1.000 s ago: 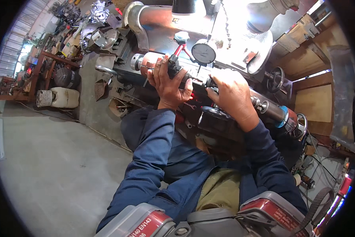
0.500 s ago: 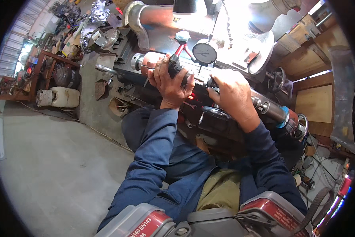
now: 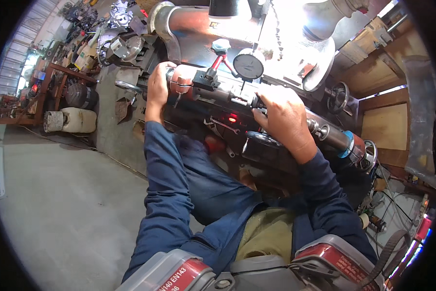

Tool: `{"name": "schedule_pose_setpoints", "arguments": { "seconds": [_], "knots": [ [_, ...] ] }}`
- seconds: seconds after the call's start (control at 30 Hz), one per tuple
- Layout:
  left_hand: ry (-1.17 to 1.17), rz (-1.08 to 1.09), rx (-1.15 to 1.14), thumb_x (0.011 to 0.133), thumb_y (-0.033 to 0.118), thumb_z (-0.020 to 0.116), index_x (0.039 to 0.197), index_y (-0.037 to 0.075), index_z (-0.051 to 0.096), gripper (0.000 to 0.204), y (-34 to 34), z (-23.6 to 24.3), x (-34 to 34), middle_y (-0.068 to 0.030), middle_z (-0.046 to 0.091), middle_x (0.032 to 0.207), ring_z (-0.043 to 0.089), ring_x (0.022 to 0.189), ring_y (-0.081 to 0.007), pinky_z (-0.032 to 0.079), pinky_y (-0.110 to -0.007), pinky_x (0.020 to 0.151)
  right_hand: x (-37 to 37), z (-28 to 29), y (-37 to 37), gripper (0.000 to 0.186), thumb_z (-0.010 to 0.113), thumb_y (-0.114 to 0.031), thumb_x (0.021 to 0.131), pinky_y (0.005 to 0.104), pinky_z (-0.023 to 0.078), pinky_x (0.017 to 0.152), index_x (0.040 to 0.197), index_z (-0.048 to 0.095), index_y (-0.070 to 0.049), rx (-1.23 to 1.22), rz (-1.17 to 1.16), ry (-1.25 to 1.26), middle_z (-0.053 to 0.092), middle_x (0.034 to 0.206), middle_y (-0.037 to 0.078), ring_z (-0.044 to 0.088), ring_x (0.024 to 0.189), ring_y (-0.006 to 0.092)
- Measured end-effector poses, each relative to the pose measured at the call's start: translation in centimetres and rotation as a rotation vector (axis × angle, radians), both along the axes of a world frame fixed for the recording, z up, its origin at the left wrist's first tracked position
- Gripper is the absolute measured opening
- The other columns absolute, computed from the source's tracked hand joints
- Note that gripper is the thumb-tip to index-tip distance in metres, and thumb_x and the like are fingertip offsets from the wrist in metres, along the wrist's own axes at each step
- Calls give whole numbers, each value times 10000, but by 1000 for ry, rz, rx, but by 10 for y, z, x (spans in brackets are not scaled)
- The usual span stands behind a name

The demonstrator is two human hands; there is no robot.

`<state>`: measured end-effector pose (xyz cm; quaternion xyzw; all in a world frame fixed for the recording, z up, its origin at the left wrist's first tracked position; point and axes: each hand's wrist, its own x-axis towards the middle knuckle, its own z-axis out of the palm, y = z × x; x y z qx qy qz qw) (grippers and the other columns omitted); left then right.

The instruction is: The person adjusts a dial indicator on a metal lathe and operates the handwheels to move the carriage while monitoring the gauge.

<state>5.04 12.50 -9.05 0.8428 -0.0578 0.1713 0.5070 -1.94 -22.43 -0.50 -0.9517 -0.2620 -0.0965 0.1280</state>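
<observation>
At the far left end of the spindle unit, my left hand (image 3: 158,92) curls round the round metal end piece beside the reddish-brown head (image 3: 181,80). My right hand (image 3: 287,119) is closed, thumb and forefinger at a dark fitting (image 3: 260,102) on the right end of a shiny shaft (image 3: 241,98). Between the hands a dial gauge (image 3: 248,64) stands over the shaft, its thin stem pointing down to it. A red jointed arm (image 3: 221,63) with a pale knob (image 3: 221,46) rises from a black clamp block (image 3: 206,80) next to the gauge.
A chrome handwheel (image 3: 263,138) sits below my right hand, with another handwheel (image 3: 338,97) farther right. Below the spindle lies an open-ended wrench (image 3: 223,126), near a red glowing light (image 3: 232,120). Machine parts (image 3: 121,17) crowd the far left. Wooden framing (image 3: 385,126) stands at right.
My left hand has left the clamp block and moved left to the end piece beside the reddish-brown head. My right hand has stayed at the fitting.
</observation>
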Motion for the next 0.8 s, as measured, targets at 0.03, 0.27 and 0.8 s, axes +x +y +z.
{"name": "schedule_pose_setpoints", "arguments": {
  "seconds": [0.03, 0.27, 0.8],
  "knots": [
    [-3, -8, -3, 992, 284, 340, 1118, -28, 631, 445, -2, 12, 9, -162, 663, 1063, 609, 941, -217, 450, -339, 877, 0, 1, -2, 399, 714, -300, 766, 392, 485, 801, 1079, 653, -58, -2, -23, 79, 662, 941, 144, 626, 904, 296],
    [618, -208, -764, 947, 306, 471, 1195, -1, 588, 412, 22, -15, 16, -205, 646, 1135, 626, 1034, -255, 473, -397, 941, -34, 31, -53, 555, 734, -194, 783, 411, 409, 1012, 1259, 534, 11, 508, -130, 71, 563, 1231, 178, 540, 1157, 329],
    [385, 12, -1199, 790, 160, 593, 836, 40, 603, 129, -19, 2, 11, -55, 618, 795, 620, 741, -195, 535, -339, 689, -152, -65, -411, 458, 551, -274, 959, 336, 382, 1013, 1295, 516, 35, 655, -1063, 390, 585, 1261, 151, 556, 1147, 249]
  ]
}}
